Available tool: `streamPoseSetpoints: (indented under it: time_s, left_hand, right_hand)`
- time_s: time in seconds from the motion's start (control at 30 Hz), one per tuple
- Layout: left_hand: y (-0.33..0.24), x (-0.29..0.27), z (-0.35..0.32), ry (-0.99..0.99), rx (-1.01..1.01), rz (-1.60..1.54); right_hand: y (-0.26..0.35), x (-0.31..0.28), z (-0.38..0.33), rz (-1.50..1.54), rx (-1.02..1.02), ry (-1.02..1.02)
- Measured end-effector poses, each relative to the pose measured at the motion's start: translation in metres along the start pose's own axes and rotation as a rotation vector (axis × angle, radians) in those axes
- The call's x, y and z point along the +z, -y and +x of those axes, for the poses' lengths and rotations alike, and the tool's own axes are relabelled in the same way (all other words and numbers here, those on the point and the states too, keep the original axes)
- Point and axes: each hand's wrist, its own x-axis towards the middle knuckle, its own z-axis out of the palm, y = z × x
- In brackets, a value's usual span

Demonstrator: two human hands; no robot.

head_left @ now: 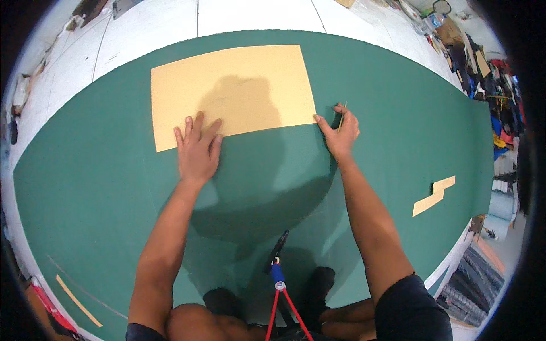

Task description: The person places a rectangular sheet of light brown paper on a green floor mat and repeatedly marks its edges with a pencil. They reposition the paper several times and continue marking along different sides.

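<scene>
A large tan sheet, stiff like card, lies flat on the green sheet material in front of me. My left hand is open, its fingers spread and resting on the lower left part of the tan sheet. At the sheet's lower right corner, my right hand touches the edge with its thumb. A thin, pale, pencil-like stick is held in that hand, pointing upward. I cannot make out its exact kind. My shadow falls across the tan sheet and the green material.
A stepped tan offcut lies to the right, and a narrow tan strip at the lower left. A red cord with a blue part hangs before me. Clutter lines the right side. White floor tiles border the far edge.
</scene>
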Motion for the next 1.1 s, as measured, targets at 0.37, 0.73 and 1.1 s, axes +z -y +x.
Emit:
streamPoseSetpoints:
  time_s: [0.37,0.73,1.1]
  left_hand:
    - [0.046,-0.011,-0.014,-0.243,-0.083,-0.055]
    - [0.047,-0.007,-0.020,-0.318,-0.050,-0.188]
    - [0.042,-0.006,-0.018,-0.310,-0.078,-0.214]
  right_hand:
    - [-0.003,-0.001,0.004,-0.036,-0.055,0.012]
    - [-0.003,-0.001,0.002,-0.042,-0.060,0.037]
    - [-0.009,-0.005,0.007,0.001,-0.045,0.050]
